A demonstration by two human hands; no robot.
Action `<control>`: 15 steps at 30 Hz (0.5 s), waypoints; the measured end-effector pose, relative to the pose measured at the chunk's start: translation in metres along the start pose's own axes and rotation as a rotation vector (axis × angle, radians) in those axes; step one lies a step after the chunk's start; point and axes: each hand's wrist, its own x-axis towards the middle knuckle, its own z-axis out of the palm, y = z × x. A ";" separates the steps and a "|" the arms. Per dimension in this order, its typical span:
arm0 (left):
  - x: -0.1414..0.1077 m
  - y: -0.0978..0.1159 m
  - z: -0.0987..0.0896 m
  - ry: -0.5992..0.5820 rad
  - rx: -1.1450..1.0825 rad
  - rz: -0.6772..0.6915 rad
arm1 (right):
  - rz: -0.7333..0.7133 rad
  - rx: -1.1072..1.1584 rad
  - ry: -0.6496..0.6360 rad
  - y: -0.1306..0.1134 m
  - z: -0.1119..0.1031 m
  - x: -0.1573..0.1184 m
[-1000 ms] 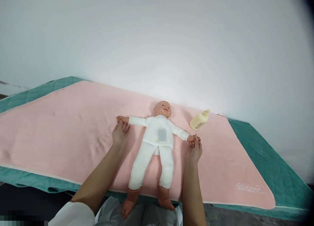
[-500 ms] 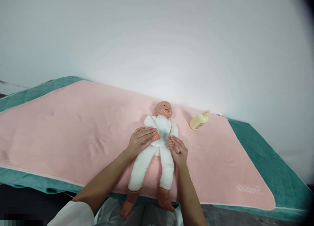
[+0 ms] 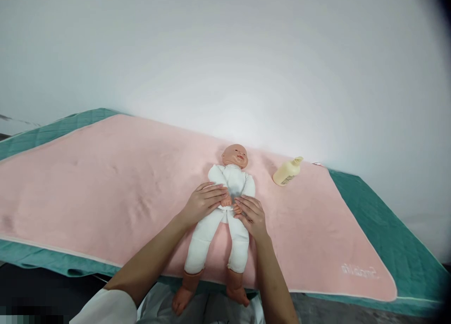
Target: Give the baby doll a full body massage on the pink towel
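lying face up on the pink mat (image 3: 105, 173), the doll (image 3: 235, 176) is kept directly between the two hands, with its head pointed away from the person and its legs stretched toward the near edge. its middle is flanked from both sides: the left hand (image 3: 204, 203) is laid against one side and the right hand (image 3: 252, 216) against the other, both below the shoulders and above the knees.

by the left hand, the doll's wrist and small hand are covered from above. its fingers are nearly straight and set close together; its thumb is hidden, so whether anything is pinched cannot be told. by the right hand, the doll's other small hand (image 3: 237, 209) is pinched between curled fingers and the thumb. the doll's arms are bent, and its two small hands are brought near each other over the lower part of its white top. white trousers are worn on its legs, and its bare feet (image 3: 183, 296) are hung past the near edge of the mat.

the pale yellow bottle (image 3: 287, 172) is placed on the mat beyond the right hand, to the right of the doll's head and well apart from both hands. it is seen slanted; whether it is stood up or laid down cannot be told. the mat is spread over a green quilted cover (image 3: 387, 220), backed by a pale wall (image 3: 225, 70).
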 end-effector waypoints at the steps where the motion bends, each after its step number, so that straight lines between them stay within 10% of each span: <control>1: 0.000 0.000 0.000 -0.012 0.021 0.001 | -0.007 -0.014 -0.012 0.000 0.000 0.000; 10: -0.001 -0.002 0.004 0.084 -0.067 -0.040 | 0.043 0.027 0.081 -0.002 0.003 -0.002; 15: -0.003 0.007 0.006 0.425 -0.317 -0.274 | 0.314 0.287 0.420 -0.002 0.002 -0.006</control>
